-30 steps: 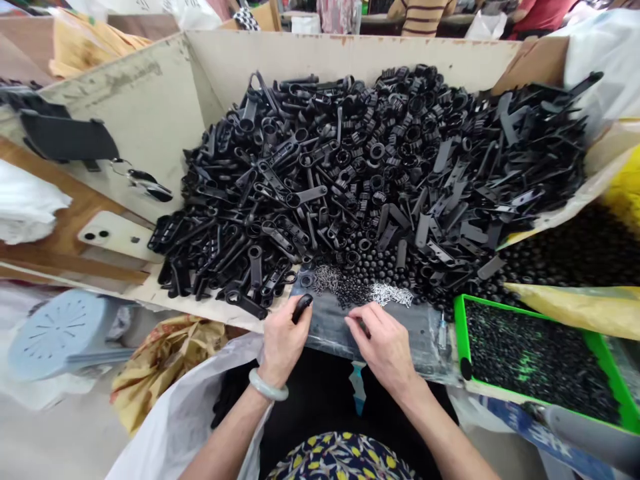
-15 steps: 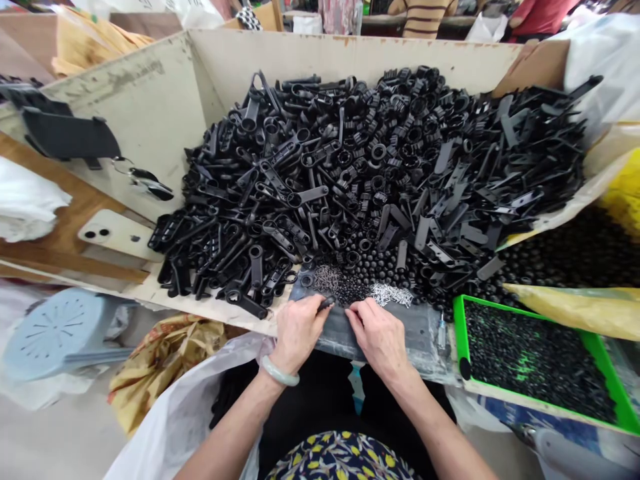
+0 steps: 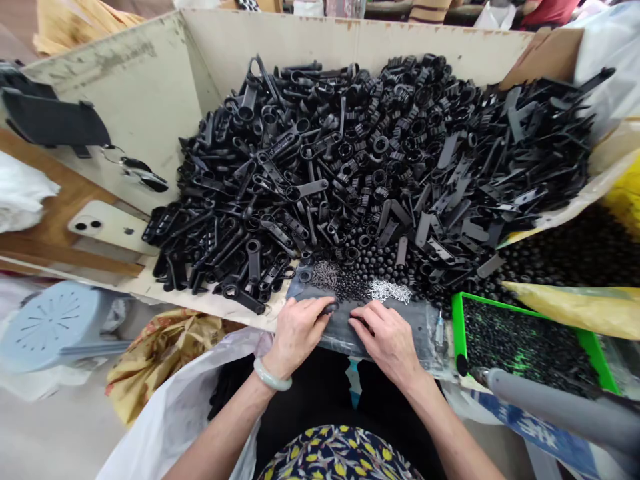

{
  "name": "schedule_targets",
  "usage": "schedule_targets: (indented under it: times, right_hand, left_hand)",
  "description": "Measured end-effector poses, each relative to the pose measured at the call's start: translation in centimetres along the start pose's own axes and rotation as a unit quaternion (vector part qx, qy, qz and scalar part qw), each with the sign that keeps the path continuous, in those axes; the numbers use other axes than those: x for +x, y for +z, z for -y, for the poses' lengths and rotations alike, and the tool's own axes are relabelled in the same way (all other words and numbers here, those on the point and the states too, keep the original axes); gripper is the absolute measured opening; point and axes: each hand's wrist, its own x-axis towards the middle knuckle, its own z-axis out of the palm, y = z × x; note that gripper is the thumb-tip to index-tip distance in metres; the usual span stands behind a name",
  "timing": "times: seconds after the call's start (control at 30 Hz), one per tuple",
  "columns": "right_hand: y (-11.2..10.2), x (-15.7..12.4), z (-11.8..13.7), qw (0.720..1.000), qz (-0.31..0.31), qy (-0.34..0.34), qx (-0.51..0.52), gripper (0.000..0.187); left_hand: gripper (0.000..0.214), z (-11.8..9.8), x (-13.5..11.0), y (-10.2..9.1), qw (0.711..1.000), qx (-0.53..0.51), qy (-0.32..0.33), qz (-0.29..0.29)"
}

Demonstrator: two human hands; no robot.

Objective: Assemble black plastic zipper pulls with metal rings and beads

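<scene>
My left hand (image 3: 300, 337) is closed around a small black plastic piece (image 3: 329, 308), mostly covered by the fingers, and wears a pale bangle (image 3: 271, 375) at the wrist. My right hand (image 3: 390, 339) is beside it, thumb and fingertips pinched together low over the grey work mat (image 3: 345, 333); whatever they hold is hidden. Just beyond the hands are a heap of short silver pins (image 3: 390, 291), a pile of tiny dark parts (image 3: 326, 275) and several round black knobs (image 3: 383, 261).
A large mound of black plastic handles and rings (image 3: 300, 167) fills the pale-walled bin (image 3: 350, 40). At right stand a green tray (image 3: 459, 327) of small black bits and a grey cylindrical tool (image 3: 545, 397). A small screwdriver (image 3: 440, 330), phone (image 3: 113, 227) and blue stool (image 3: 50, 327) lie around.
The grey cylindrical tool at the lower right has moved up and across the green tray's near edge. My right hand has shifted slightly right and down; the view has tilted a little.
</scene>
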Motion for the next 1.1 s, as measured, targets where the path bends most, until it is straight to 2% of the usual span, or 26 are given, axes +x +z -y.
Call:
schedule_targets:
  times: [0.07, 0.13, 0.23, 0.3, 0.43, 0.6, 0.77, 0.87, 0.93, 1.03, 1.1]
  right_hand:
    - [0.1, 0.0, 0.0, 1.000, 0.000, 0.002, 0.003, 0.019]
    - [0.3, 0.0, -0.1, 1.000, -0.006, 0.002, 0.001, 0.019]
    - [0.6, 0.0, -0.1, 1.000, -0.015, 0.006, -0.002, 0.020]
    - [0.6, 0.0, 0.0, 1.000, -0.016, 0.008, -0.003, 0.021]
    - [0.5, -0.1, 0.1, 1.000, -0.019, 0.007, -0.007, 0.022]
    - [0.6, -0.2, 0.2, 0.999, -0.029, -0.003, -0.018, 0.019]
    - [0.8, -0.2, 0.5, 0.999, -0.043, -0.006, -0.002, 0.020]
    - [0.6, -0.3, 0.7, 0.997, -0.037, 0.023, 0.067, 0.017]
    - [0.2, -0.4, 0.8, 0.985, -0.032, 0.061, 0.158, 0.015]
    - [-0.4, -0.7, 1.0, 0.944, -0.041, 0.124, 0.303, 0.013]
    - [-0.8, -0.9, 1.0, 0.919, -0.051, 0.151, 0.361, 0.014]
  left_hand:
    - [0.028, -0.1, 0.8, -0.3, 0.999, -0.010, -0.029, -0.040]
    - [0.029, -0.1, 2.0, -0.6, 0.994, 0.032, -0.077, -0.076]
    - [0.029, 0.0, 3.4, -1.1, 0.983, 0.119, -0.126, -0.066]
    - [0.024, 0.1, 3.7, -1.0, 0.981, 0.143, -0.118, -0.048]
    - [0.019, 0.1, 2.7, -0.1, 0.985, 0.132, -0.088, -0.072]
    - [0.021, -0.1, 0.2, 0.4, 0.987, 0.082, -0.086, -0.109]
    - [0.011, -1.3, -1.1, 0.5, 0.992, 0.075, -0.082, -0.061]
    - [0.011, -1.8, -1.0, 0.6, 0.993, 0.072, -0.085, -0.037]
    - [0.013, -1.8, -0.7, 0.5, 0.994, 0.057, -0.090, -0.026]
    - [0.015, -2.2, -0.6, 0.0, 0.993, -0.002, -0.114, -0.025]
    - [0.017, -2.7, -0.5, -0.4, 0.986, -0.094, -0.135, -0.015]
